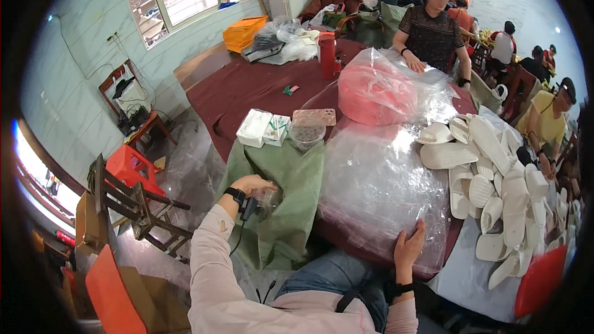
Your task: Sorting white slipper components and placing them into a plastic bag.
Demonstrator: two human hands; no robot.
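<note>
Our hands are well apart: the left hand (252, 184) bends at a crumpled clear plastic piece (266, 199) over the green woven sack (296, 226), by the tabletop's near left edge, and we cannot tell if it grips. The right hand (409, 244), fingers stretched, touches the glossy clear plastic sheets (387, 179) at the near edge. Being slippery, these sheets could slide off there if pushed; pressed rightwards, they may disturb the piled white slippers (513, 204).
</note>
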